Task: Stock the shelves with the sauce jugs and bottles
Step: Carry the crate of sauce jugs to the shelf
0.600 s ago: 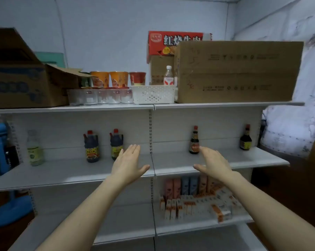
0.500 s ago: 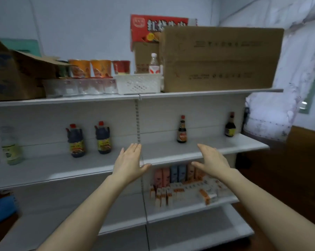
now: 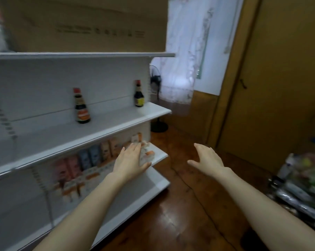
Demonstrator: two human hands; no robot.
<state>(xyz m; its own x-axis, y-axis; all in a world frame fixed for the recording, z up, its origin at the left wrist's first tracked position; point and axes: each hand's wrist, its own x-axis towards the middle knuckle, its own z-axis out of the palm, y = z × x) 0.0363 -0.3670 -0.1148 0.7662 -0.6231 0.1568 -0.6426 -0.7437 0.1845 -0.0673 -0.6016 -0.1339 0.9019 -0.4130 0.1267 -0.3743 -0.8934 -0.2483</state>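
Observation:
Two dark sauce bottles with red caps stand on the middle white shelf [image 3: 117, 131]: one with an orange label [image 3: 81, 106] near the centre and one with a yellow label [image 3: 139, 94] at its right end. My left hand [image 3: 130, 161] is held out flat and empty in front of the lower shelf. My right hand [image 3: 206, 159] is spread and empty over the wooden floor, to the right of the shelving. Neither hand touches anything.
A large cardboard box [image 3: 91, 24] fills the top shelf. Small cartons [image 3: 91, 158] line the lower shelf. A standing fan [image 3: 155, 98] is beyond the shelf end, by a white curtain [image 3: 185, 51]. A wooden door [image 3: 272, 78] is at right; wrapped goods [image 3: 301, 183] lie on the floor.
The view has swung to the right, away from the left jugs, toward the door and floor. Both hands stay open and now hang lower, at the shelf's right end.

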